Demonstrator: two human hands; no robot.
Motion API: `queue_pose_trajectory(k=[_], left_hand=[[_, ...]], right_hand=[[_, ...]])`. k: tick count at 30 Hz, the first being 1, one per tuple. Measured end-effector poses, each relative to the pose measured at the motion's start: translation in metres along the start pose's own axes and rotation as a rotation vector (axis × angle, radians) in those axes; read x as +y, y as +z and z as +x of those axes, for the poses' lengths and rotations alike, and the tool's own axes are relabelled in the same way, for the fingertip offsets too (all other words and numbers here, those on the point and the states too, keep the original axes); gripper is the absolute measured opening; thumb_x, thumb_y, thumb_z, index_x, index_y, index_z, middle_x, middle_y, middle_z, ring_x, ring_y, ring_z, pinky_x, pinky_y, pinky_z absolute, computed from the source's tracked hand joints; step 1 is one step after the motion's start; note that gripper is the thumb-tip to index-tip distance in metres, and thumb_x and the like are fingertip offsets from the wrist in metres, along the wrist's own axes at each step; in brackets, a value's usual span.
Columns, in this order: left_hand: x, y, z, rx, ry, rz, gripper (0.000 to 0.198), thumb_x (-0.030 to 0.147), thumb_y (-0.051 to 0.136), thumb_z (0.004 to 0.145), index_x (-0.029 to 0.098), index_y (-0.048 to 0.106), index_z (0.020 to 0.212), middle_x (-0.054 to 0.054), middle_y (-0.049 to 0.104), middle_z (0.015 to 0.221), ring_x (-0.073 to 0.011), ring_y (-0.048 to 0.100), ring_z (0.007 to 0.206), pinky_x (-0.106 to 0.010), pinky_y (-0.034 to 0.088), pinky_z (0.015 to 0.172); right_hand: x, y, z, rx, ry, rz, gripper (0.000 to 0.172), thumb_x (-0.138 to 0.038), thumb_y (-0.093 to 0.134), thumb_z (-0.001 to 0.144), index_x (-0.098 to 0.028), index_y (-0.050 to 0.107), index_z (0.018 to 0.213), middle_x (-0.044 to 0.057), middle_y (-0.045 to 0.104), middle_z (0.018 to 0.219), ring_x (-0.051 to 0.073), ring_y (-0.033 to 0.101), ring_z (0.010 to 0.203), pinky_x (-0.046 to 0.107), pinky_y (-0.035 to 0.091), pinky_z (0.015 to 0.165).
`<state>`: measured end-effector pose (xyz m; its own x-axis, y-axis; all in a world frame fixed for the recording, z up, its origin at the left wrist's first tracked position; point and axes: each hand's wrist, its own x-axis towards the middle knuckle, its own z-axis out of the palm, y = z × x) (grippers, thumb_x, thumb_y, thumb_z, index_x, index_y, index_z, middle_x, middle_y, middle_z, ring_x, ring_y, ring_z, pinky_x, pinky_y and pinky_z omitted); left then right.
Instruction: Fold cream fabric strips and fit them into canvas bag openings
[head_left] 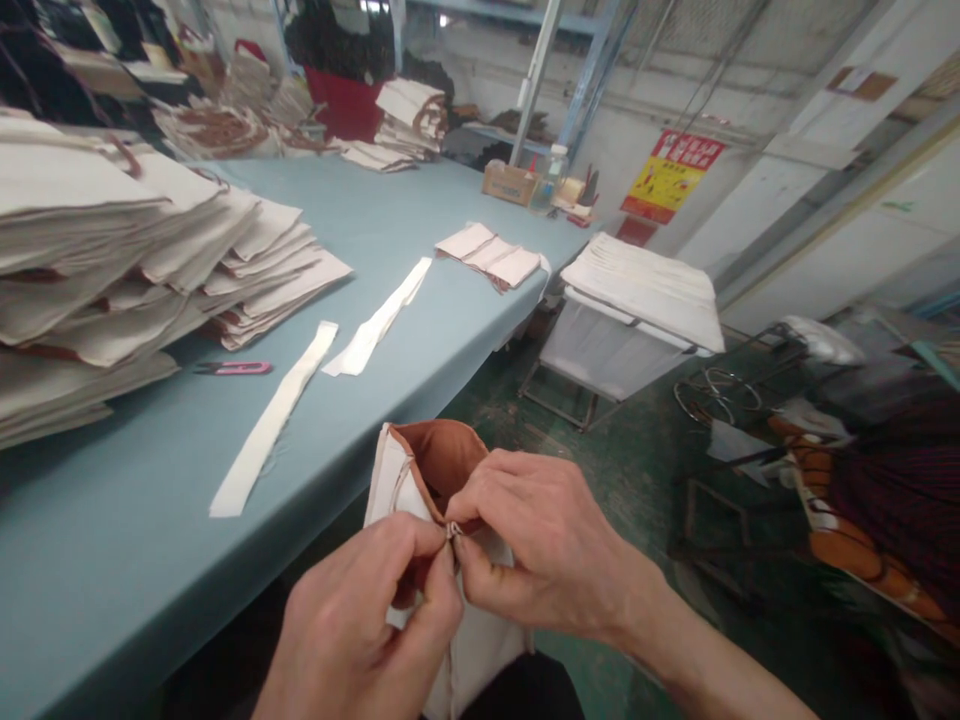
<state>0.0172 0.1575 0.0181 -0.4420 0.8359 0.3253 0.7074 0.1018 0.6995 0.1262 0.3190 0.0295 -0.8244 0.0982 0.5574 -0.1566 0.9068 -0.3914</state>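
An off-white fabric bag (484, 650) with a brown lining (442, 450) stands with its mouth gaping upward in front of me, beside the table edge. My left hand (367, 600) is closed, thumb and forefinger pinching the near rim of the bag. Right beside it, my right hand (547, 550) pinches the same rim, its fingertips almost meeting the left ones. Between them a small gathered bit of fabric or cord shows; its exact form is hidden by the fingers. A thin cord or seam runs down the bag's front below the hands.
On the blue-green table (172, 570) lie pink-handled thread snips (238, 368), two off-white fabric strips (277, 415) and folded fabric pieces (487, 255). A tall stack of fabric pieces (112, 230) rises at left. Beyond the table's right edge stands a loaded white bin (615, 340).
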Motion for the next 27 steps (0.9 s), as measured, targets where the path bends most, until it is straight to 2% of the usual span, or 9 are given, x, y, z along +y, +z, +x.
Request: queue_pose_trajectory(k=[4,6,8,10,15,18,20,23,27], left_hand=[[-0.010,0.009,0.003,-0.053,-0.258,-0.274,0.025,0.024,0.055,0.096,0.023,0.060,0.072,0.007,0.057,0.061,-0.0104,0.055,0.053,-0.020,0.043,0.051],[-0.017,0.014,0.004,-0.094,-0.405,-0.455,0.029,0.030,0.053,0.097,0.023,0.056,0.070,0.007,0.053,0.057,-0.0110,0.053,0.052,-0.020,0.043,0.050],[-0.021,0.017,0.004,-0.107,-0.458,-0.485,0.029,0.033,0.053,0.098,0.023,0.056,0.071,0.007,0.053,0.057,-0.0116,0.054,0.053,-0.020,0.045,0.051],[-0.023,0.015,0.004,-0.088,-0.380,-0.335,0.025,0.030,0.054,0.098,0.022,0.061,0.075,0.006,0.058,0.063,-0.0123,0.057,0.057,-0.022,0.046,0.055],[-0.020,0.000,0.006,-0.051,0.025,0.107,0.017,0.018,0.056,0.097,0.021,0.069,0.088,0.004,0.071,0.074,-0.0132,0.069,0.066,-0.024,0.048,0.065],[-0.018,-0.007,0.013,-0.054,0.147,0.178,0.022,0.016,0.052,0.097,0.020,0.066,0.081,0.003,0.069,0.068,-0.0123,0.067,0.060,-0.024,0.043,0.057],[-0.016,-0.010,0.017,-0.063,0.165,0.164,0.026,0.015,0.050,0.095,0.021,0.063,0.073,0.004,0.064,0.062,-0.0106,0.062,0.054,-0.023,0.037,0.050],[-0.015,-0.008,0.021,-0.106,0.041,0.052,0.030,0.018,0.050,0.095,0.021,0.060,0.067,0.007,0.056,0.056,-0.0090,0.052,0.048,-0.021,0.035,0.047],[-0.017,0.004,0.018,-0.129,-0.342,-0.292,0.029,0.034,0.051,0.089,0.022,0.055,0.062,0.007,0.049,0.052,-0.0105,0.047,0.047,-0.020,0.038,0.045]], right_hand=[[-0.001,0.012,-0.006,0.089,0.129,0.105,0.013,-0.010,0.055,0.082,-0.021,0.061,0.077,-0.001,0.069,0.067,0.015,0.062,0.061,0.028,0.045,0.061],[0.001,0.017,-0.007,0.072,0.264,0.226,0.012,-0.011,0.056,0.080,-0.020,0.062,0.076,-0.002,0.068,0.067,0.013,0.060,0.060,0.025,0.043,0.059],[0.003,0.019,-0.008,0.003,0.395,0.329,0.011,-0.013,0.059,0.082,-0.019,0.065,0.077,-0.002,0.069,0.068,0.012,0.061,0.060,0.023,0.043,0.058],[0.004,0.018,-0.009,-0.060,0.437,0.364,0.010,-0.014,0.062,0.086,-0.019,0.068,0.079,-0.002,0.071,0.071,0.012,0.063,0.063,0.023,0.044,0.060],[0.003,0.013,-0.009,-0.067,0.285,0.210,0.013,-0.016,0.064,0.097,-0.017,0.070,0.085,0.002,0.074,0.077,0.015,0.067,0.071,0.027,0.045,0.068],[0.000,0.012,-0.007,-0.069,0.240,0.129,0.012,-0.015,0.066,0.097,-0.017,0.071,0.086,0.002,0.074,0.076,0.016,0.069,0.071,0.028,0.045,0.069],[-0.002,0.012,-0.007,-0.078,0.227,0.112,0.011,-0.013,0.066,0.094,-0.017,0.070,0.085,0.002,0.074,0.075,0.016,0.068,0.070,0.029,0.044,0.069],[-0.002,0.015,-0.007,-0.052,0.216,0.128,0.012,-0.009,0.063,0.090,-0.017,0.068,0.082,0.001,0.071,0.073,0.016,0.066,0.069,0.029,0.043,0.068],[0.001,0.022,-0.010,-0.017,0.276,0.262,0.013,-0.008,0.059,0.083,-0.019,0.063,0.078,0.000,0.068,0.072,0.014,0.062,0.067,0.026,0.043,0.067]])
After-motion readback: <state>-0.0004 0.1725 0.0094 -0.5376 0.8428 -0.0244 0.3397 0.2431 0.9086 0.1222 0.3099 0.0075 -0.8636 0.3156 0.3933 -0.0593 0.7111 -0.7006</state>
